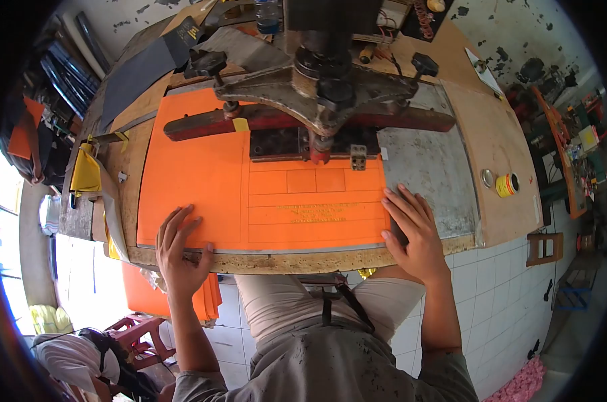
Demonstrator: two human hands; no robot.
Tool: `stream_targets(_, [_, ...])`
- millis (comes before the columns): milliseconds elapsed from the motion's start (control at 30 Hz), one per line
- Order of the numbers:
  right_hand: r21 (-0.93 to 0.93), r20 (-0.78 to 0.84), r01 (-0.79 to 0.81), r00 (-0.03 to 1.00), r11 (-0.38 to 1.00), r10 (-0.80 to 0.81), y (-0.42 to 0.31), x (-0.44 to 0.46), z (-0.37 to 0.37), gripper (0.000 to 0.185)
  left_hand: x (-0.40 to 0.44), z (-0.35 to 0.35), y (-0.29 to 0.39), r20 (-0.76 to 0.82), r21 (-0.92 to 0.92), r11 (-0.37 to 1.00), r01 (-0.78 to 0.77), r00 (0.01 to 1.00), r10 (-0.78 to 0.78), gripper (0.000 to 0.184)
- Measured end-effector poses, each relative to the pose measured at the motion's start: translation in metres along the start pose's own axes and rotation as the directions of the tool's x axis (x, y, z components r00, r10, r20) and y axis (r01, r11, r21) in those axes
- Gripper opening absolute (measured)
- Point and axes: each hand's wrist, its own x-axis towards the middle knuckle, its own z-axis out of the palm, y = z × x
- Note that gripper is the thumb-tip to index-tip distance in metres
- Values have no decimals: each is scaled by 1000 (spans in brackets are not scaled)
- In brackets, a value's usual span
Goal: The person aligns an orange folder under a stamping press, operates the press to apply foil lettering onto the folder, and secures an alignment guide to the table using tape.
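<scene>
A large orange cardstock sheet (196,174) lies flat under a hot-stamping press (317,94). Creased lines, two small rectangles and rows of gold lettering (317,213) mark its right half. On the sheet's lower left corner rests my left hand (185,251), fingers extended and thumb apart. My right hand (416,234) lies at the sheet's right edge, fingertips on the edge and the grey metal plate (427,174) beside it. Neither hand grips anything. The press's dark block (283,144) hangs above the sheet's upper part and hides some of it.
A yellow-labelled tin (507,185) and a round lid (487,177) stand on the board at right. Dark card (139,80) lies at back left. More orange sheets (146,291) are stacked below the table's left front. Two other people are at the left.
</scene>
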Motion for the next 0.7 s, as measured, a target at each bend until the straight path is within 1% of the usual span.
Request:
stream_targets(267, [20,8,12,1000,1000,-12,2,0,1,53,-1,1,-2,-27,-6,1000,-1,1000,1,41])
stream_targets(600, [34,22,7,1000,999,-8,3,-2,0,55,0,1,-2,-44,-7,1000,-24,999,24,38])
stream_targets(700, [37,25,7,1000,999,-8,4,-2,0,56,-1,2,-2,-41,-16,1000,-5,999,5,37])
